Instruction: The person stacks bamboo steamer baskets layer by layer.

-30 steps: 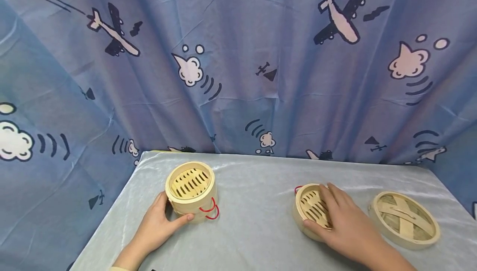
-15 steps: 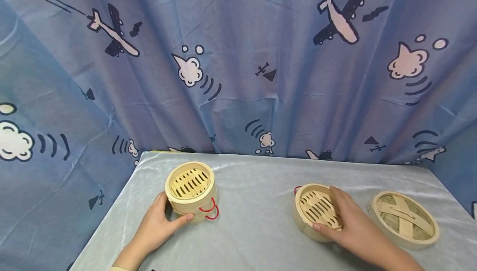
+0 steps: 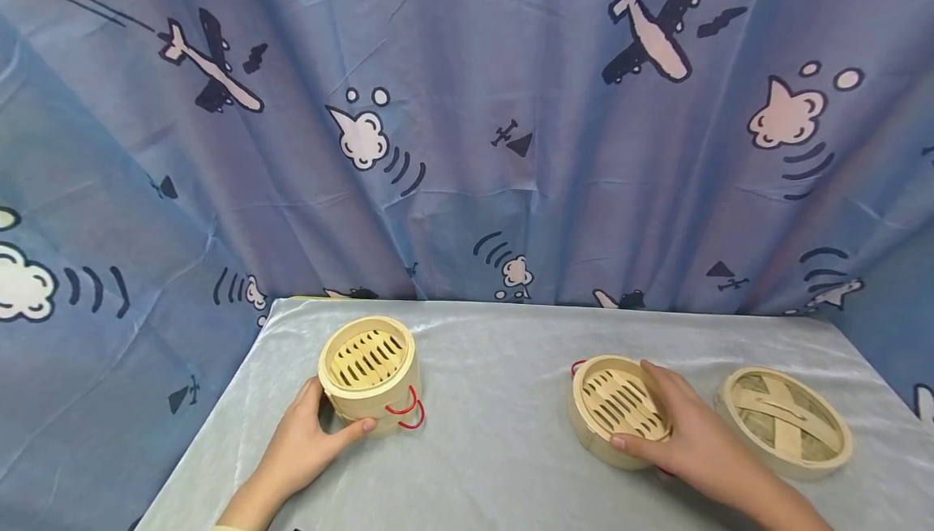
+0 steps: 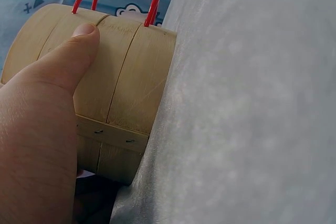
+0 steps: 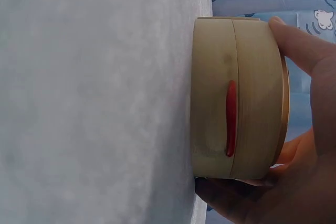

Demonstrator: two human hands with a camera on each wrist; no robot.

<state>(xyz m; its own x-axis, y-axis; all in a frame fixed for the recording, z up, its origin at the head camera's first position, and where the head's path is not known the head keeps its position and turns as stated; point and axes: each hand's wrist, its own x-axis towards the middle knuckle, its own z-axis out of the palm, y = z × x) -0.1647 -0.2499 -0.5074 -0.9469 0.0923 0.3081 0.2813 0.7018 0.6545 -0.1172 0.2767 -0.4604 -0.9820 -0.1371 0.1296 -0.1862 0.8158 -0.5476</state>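
Steamer stack (image 3: 374,395) upright, slatted top (image 3: 368,358) upward

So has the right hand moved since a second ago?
Yes. Judged against the round bamboo lid in the head view, the right hand has shifted slightly rightward, toward that lid.

Beyond the left hand (image 3: 306,440) and the right hand (image 3: 689,443), a creased blue-violet curtain (image 3: 452,109) hangs in folds, also filling the area left of the left hand. Printed airplanes and a cartoon cloud (image 3: 362,142) mark it above the hands. Between the hands, the counter (image 3: 496,417) shows a pale grey, velvety surface with a soft sheen.
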